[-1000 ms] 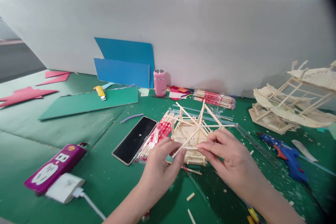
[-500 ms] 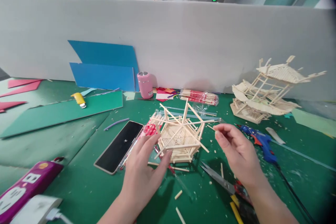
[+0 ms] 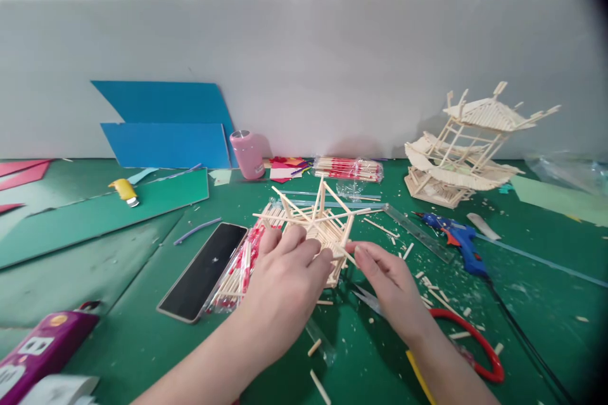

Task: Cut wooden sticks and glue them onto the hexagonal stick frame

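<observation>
A small hexagonal frame of thin wooden sticks (image 3: 323, 218) sits on the green mat (image 3: 118, 329) in the middle. My left hand (image 3: 285, 281) lies over its near left side, fingers curled onto the sticks. My right hand (image 3: 384, 281) touches its near right edge, fingertips pinching a protruding stick. A clear pack of red-and-white sticks (image 3: 240, 262) lies beside my left hand, partly hidden by it.
A black phone (image 3: 203, 271) lies left of the pack. Red-handled scissors (image 3: 468, 342) and a blue glue gun (image 3: 456, 240) are at right, a clear ruler (image 3: 418, 234) behind. A finished stick pagoda (image 3: 463, 149) stands far right. Pink cup (image 3: 246, 154), blue boards (image 3: 164, 126), purple power strip (image 3: 40, 348).
My right hand came back from the right onto the frame's edge. My left hand moved up over the frame. The view shifted to the right.
</observation>
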`<state>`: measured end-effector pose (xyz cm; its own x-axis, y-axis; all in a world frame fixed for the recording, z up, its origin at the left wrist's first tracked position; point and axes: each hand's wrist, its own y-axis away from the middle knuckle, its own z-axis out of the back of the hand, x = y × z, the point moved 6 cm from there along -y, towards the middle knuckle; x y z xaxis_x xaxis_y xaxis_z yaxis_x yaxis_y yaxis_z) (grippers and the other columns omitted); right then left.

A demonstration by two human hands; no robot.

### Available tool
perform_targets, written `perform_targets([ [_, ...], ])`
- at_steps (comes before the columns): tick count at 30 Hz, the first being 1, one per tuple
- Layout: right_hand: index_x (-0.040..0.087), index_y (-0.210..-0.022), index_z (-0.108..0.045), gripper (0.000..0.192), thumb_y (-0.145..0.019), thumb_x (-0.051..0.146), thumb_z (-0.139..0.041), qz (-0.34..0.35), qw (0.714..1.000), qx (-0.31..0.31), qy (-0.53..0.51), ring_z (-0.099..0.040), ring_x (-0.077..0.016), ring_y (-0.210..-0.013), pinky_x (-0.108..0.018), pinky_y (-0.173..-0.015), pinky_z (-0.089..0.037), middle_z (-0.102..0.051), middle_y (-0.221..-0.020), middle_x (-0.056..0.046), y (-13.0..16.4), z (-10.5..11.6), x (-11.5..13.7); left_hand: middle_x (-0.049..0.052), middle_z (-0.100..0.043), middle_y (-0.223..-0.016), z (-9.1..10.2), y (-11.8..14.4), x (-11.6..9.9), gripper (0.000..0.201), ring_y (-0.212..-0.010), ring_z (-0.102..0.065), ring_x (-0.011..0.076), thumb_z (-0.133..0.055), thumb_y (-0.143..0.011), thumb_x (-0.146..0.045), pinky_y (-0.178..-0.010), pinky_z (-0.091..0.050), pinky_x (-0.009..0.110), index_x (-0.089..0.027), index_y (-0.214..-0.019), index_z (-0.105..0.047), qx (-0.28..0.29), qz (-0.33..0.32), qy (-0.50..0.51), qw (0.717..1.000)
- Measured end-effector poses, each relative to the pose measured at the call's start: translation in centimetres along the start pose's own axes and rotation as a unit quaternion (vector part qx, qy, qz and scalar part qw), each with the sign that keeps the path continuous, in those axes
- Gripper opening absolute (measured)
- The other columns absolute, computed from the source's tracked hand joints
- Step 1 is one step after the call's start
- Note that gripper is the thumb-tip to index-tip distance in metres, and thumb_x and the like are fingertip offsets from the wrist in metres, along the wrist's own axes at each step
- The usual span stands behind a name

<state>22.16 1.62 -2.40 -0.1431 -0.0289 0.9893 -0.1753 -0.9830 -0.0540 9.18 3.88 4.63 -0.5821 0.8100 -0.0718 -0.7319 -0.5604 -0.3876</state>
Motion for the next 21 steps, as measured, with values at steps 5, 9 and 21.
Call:
perform_targets([
  [5,0.019,-0.074,-0.056,0.027,-0.088,0.040,-0.046,-0.002,0.999,0.018,-0.032,-0.036,-0.0103,-0.060,-0.023,-0.055,-0.030,-0.038,-0.064,0.004,-0.5,-0.7,0.1,0.003,-0.061,-0.065,-0.5,-0.2,0.2,0.018,-0.071,-0.046,0.0223,-0.048,-0.086,-0.017,-0.064,-0.028,0.036,-0.018,-0.076,-0.063,0.030,-0.005,0.012,0.999],
  [9,0.019,-0.066,-0.049,0.029,-0.087,0.039,-0.046,-0.011,0.998,0.021,-0.050,-0.027,-0.0098,-0.056,-0.023,-0.051,-0.024,-0.031,-0.060,0.006,-0.5,-0.8,0.2,0.003,-0.060,-0.062,-0.5,-0.5,0.2,0.020,-0.068,-0.045,0.0209,-0.047,-0.085,-0.017,-0.062,-0.028,0.035,-0.017,-0.071,-0.061,0.056,-0.005,0.017,0.998],
  [21,0.020,-0.072,-0.053,0.023,-0.083,0.041,-0.053,-0.051,0.995,0.014,-0.086,-0.031,-0.0099,-0.057,-0.022,-0.050,-0.026,-0.036,-0.060,0.006,-0.3,-1.6,-0.1,0.003,-0.057,-0.058,-0.7,-0.8,0.2,0.026,-0.064,-0.043,0.0191,-0.045,-0.084,-0.015,-0.059,-0.028,0.034,-0.017,-0.061,-0.054,0.060,-0.009,0.017,0.998],
])
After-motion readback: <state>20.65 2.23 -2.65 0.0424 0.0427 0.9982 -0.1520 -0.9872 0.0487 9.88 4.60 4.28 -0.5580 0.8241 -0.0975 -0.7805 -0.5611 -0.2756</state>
